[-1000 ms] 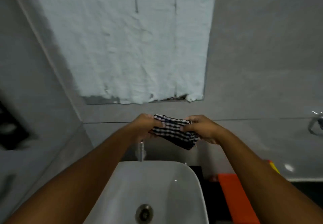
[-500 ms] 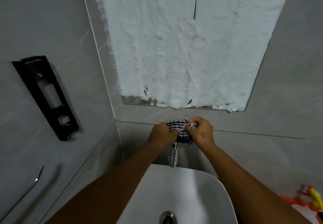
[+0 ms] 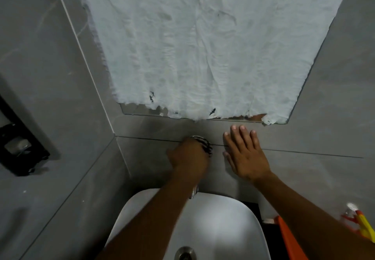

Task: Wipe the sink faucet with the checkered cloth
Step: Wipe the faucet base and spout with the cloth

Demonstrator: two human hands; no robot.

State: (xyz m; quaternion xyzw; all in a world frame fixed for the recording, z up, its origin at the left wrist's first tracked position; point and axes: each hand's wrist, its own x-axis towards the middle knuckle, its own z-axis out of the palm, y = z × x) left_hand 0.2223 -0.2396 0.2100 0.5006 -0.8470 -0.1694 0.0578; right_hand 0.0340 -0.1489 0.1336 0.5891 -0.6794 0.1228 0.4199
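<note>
My left hand (image 3: 189,155) is closed around the checkered cloth (image 3: 207,147), pressing it against the top of the chrome faucet (image 3: 193,193) at the wall above the sink (image 3: 227,219). Only a black-and-white edge of the cloth shows past my fingers. The faucet's lower spout peeks out beside my left forearm; the rest is hidden under hand and cloth. My right hand (image 3: 245,154) lies flat and open on the grey wall tile just right of the faucet, holding nothing.
A mirror covered with white paper (image 3: 203,46) hangs above. A black holder (image 3: 18,148) is fixed on the left wall. An orange object (image 3: 288,237) and a yellow-red spray bottle (image 3: 363,225) sit at the lower right. The sink drain (image 3: 185,254) is at the bottom.
My right hand has let go of the cloth and moved right, flat onto the wall. My left hand now holds the cloth alone on the faucet. The camera has moved closer.
</note>
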